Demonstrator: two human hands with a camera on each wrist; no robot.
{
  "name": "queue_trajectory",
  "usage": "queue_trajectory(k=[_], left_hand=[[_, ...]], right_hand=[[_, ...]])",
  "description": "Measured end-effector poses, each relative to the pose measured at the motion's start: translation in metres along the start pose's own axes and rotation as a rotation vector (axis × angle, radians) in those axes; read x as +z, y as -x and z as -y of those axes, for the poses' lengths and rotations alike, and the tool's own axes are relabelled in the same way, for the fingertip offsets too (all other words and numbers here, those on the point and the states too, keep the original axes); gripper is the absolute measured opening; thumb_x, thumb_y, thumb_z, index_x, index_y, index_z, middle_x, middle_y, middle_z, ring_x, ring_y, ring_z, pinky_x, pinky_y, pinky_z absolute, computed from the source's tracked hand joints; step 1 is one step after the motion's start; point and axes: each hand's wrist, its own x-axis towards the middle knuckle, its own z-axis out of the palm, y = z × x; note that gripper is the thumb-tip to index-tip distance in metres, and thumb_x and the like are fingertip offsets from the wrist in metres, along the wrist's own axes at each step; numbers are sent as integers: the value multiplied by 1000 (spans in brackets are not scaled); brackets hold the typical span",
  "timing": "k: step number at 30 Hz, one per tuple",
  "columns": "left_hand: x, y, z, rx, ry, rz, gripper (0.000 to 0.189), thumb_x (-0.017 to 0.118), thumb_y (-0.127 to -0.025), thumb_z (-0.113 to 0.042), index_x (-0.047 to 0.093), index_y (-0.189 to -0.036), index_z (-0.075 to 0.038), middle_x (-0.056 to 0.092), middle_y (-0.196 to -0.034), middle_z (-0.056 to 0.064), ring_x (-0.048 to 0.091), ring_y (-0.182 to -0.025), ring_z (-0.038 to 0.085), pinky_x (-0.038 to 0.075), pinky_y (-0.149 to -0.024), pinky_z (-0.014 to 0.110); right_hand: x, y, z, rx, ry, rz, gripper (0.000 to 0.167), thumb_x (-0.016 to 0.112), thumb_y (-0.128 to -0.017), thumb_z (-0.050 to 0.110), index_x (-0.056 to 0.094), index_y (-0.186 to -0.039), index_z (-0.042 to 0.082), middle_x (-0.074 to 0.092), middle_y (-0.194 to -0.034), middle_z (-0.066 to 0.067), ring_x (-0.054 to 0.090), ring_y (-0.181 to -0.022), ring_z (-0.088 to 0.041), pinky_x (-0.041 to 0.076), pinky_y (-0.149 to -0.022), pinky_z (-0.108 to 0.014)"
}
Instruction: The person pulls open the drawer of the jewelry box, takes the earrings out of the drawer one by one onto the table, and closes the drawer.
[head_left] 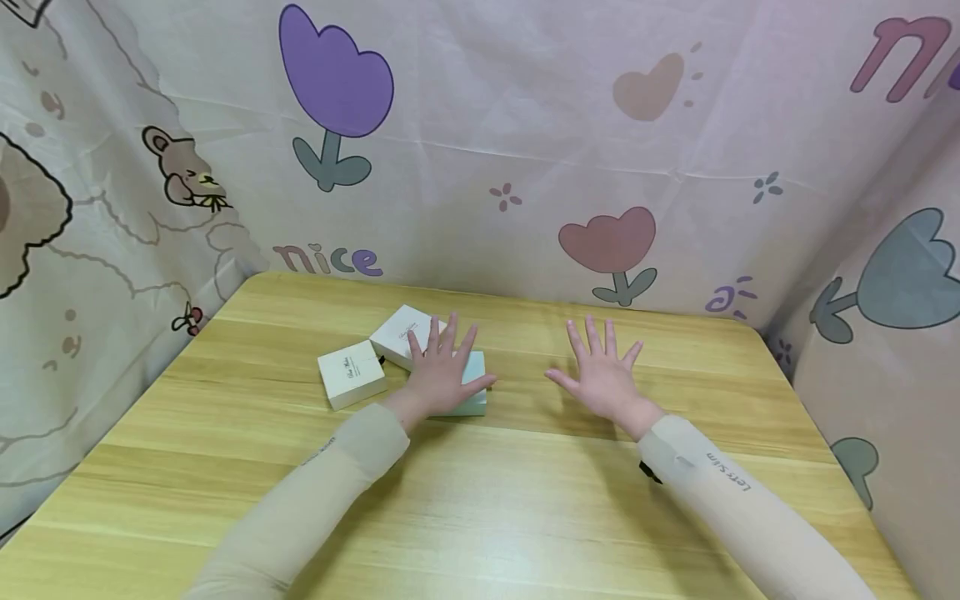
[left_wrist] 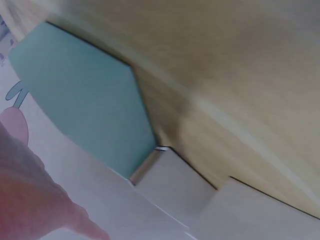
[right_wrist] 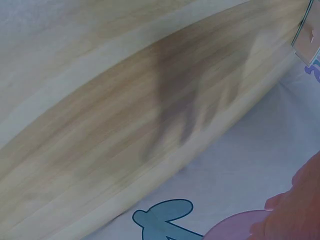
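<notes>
My left hand (head_left: 437,377) is spread out over a group of small boxes, its fingers straight and apart. Beneath it, partly covered, lies a pale green box (head_left: 472,402); its green face (left_wrist: 90,95) shows large in the left wrist view. Past the fingertips sits a white box (head_left: 401,331) with small print on its top. Left of the hand is another small white box (head_left: 351,375), also printed. On the right, my right hand (head_left: 606,385) is held over the bare wood with fingers spread, holding nothing; finger shadows fall on the table in the right wrist view.
The wooden table (head_left: 480,517) has rounded back corners. A patterned cloth (head_left: 465,108) with flowers and bears hangs behind it and along both sides. Beige sleeves (head_left: 330,483) cover both forearms.
</notes>
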Motion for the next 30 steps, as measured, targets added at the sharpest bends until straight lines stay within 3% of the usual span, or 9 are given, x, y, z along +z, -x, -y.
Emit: queue_trajectory(k=[8,15,22,30], left_hand=[[6,19,16,49,-35,14,85,40,-89,-65,11,-152,-16,-4,-157,18,-6,-143,43,-6,-103,73],[7,37,18,100,-103,90,85,41,-89,-64,17,-151,-11,1,-157,20,3,-143,45,1,-103,75],[9,39,16,96,-120,157,84,39,-90,-63,15,-151,-10,7,-157,20,6,-143,44,-1,-103,74],[9,35,11,115,-93,172,85,41,-90,-63,15,-151,-10,7,-157,20,4,-143,44,0,-105,73]], right_hand=[[0,1,-3,5,1,1,87,45,-89,61,7,-152,16,1,-157,-18,-8,-141,-47,-6,-95,-80],[0,2,-5,2,-18,-8,87,46,-88,61,9,-152,15,2,-157,-20,-8,-141,-47,-9,-94,-79],[1,4,-7,4,-24,0,87,48,-88,60,9,-152,14,2,-157,-20,-8,-141,-47,-8,-94,-80],[1,4,-9,12,-27,-7,87,47,-88,60,8,-152,15,3,-157,-20,-8,-141,-47,-6,-94,-80]])
